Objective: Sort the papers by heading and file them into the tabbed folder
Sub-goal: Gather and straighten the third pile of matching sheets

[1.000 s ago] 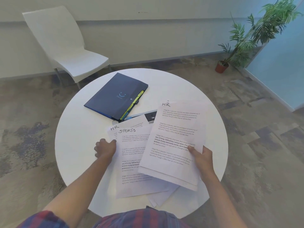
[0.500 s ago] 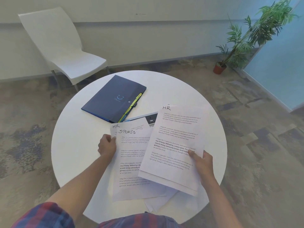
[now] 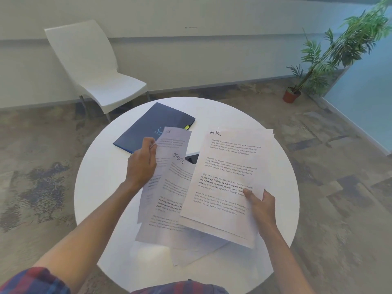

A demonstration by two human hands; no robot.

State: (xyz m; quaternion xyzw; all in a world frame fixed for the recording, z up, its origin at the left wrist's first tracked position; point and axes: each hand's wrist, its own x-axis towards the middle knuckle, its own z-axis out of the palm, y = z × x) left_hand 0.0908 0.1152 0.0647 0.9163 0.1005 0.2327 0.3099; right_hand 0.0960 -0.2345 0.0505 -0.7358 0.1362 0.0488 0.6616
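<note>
A plaid shirt (image 3: 180, 287) in red and dark blue checks is worn. Its left sleeve (image 3: 34, 281) is seen pushed up above the elbow, so both forearms are left bare. No rings, watch or bracelets are seen on the left hand (image 3: 141, 164) or right hand (image 3: 262, 209).

office meeting corner, round white table (image 3: 101, 187), white chair (image 3: 95, 71), potted plant (image 3: 331, 60), carpet tiles (image 3: 339, 155)
</note>
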